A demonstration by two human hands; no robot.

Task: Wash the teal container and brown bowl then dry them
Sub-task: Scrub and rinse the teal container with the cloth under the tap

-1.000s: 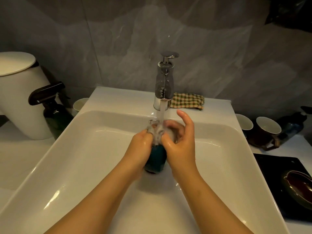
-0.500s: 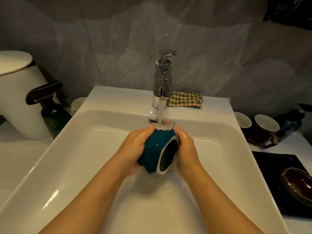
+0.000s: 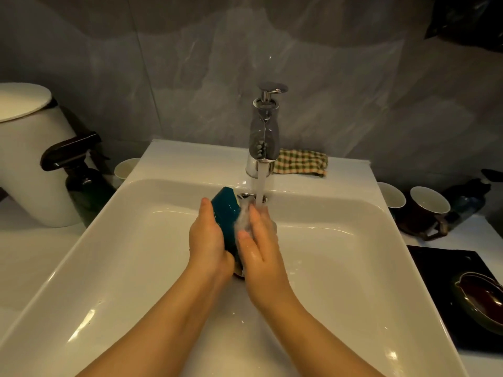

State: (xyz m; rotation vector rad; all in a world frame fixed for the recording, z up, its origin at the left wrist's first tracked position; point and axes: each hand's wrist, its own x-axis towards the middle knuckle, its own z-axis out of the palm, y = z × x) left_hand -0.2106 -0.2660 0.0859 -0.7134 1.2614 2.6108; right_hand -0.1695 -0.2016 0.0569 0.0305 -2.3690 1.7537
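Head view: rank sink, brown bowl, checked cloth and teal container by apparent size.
1. sink
2. brown bowl, cut off by the frame edge
3. checked cloth and teal container: unranked, since the container is mostly covered

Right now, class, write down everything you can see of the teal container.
The teal container is dark teal, glossy and wet, with an angular upper edge. It is held over the sink basin, just left of the stream from the tap. The left hand grips its left side; the right hand lies flat against its right side, amid frothing water. Its opening is hidden.
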